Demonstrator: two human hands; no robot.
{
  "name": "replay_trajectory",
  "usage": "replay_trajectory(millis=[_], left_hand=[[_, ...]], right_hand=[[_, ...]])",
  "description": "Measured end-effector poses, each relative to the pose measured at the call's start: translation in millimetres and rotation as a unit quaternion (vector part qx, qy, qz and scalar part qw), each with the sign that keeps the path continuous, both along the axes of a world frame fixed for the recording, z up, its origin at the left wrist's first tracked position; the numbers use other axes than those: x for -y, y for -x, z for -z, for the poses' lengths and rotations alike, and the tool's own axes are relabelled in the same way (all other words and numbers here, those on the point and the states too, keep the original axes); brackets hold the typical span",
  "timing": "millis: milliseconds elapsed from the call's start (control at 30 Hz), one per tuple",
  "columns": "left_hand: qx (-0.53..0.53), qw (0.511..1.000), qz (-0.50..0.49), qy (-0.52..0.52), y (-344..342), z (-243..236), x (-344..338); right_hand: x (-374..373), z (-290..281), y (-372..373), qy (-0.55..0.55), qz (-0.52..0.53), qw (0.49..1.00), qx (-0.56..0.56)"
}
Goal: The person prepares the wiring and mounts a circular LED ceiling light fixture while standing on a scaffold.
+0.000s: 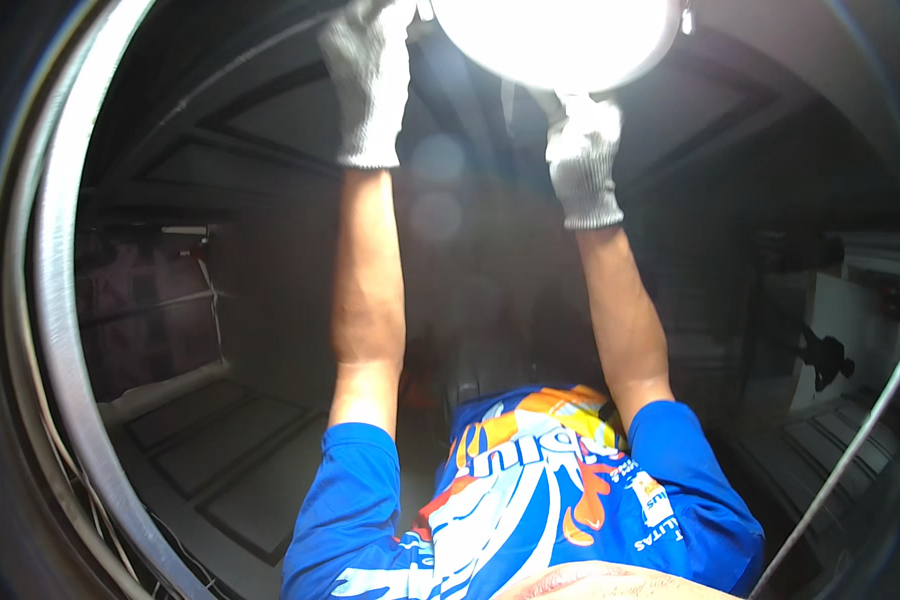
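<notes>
Head cam, dim rm, dark panels, rd light, gloved hands (can't tell grip)

Glaring round light, dim elsewhere, perhaps slightly blurred

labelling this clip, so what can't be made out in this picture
All in the head view:
Left hand: fingertips, cut off by the top edge.
Right hand: its exact grip, blurred and washed out by glare.
Bright round light: surface detail lost to glare, top cut off by the edge.
Dark shape at right: too small and dark to identify.
</notes>
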State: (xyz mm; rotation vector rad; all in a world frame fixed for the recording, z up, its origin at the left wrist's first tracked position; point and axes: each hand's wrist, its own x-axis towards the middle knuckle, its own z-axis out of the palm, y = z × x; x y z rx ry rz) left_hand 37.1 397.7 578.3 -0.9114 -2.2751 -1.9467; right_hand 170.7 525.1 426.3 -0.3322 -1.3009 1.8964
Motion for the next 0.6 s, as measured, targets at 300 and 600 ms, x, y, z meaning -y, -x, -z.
replay_trajectory(millis=[300, 600], left_hand=[[0.042, 0.999, -0.02, 0.005, 13, 12, 13], [-0.391, 0.909, 0.009, 0.142, 12, 21, 44]], right_hand=[[-18, 23, -19, -0.508, 0.168, 0.842, 0.067], [-24, -5, -29, -0.474, 0.192, 0.857, 0.065]])
